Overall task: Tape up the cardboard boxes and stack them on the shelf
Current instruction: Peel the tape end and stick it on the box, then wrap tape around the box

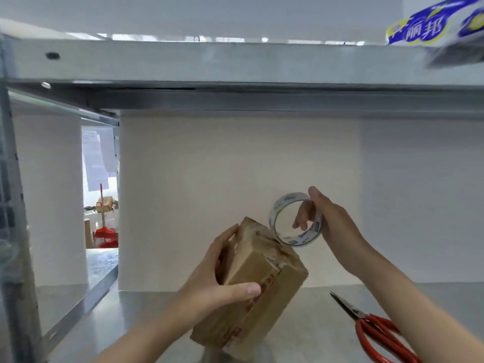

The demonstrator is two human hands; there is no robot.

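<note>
A small brown cardboard box (pixel 259 286) with red print is tilted above the metal shelf surface (pixel 309 326). My left hand (pixel 214 281) grips it, fingers round its far left side and thumb across the near face. Clear tape wrinkles over the box's upper end. My right hand (pixel 330 224) holds a roll of clear tape (pixel 296 218) with blue print, fingers through its core, right at the box's top corner.
Red-handled scissors (pixel 372 328) lie on the shelf surface at the right. A metal shelf beam (pixel 235 66) runs overhead, with a blue-and-white package (pixel 440 24) at the top right. A white wall stands behind. Through a gap at the left a red stand and boxes show.
</note>
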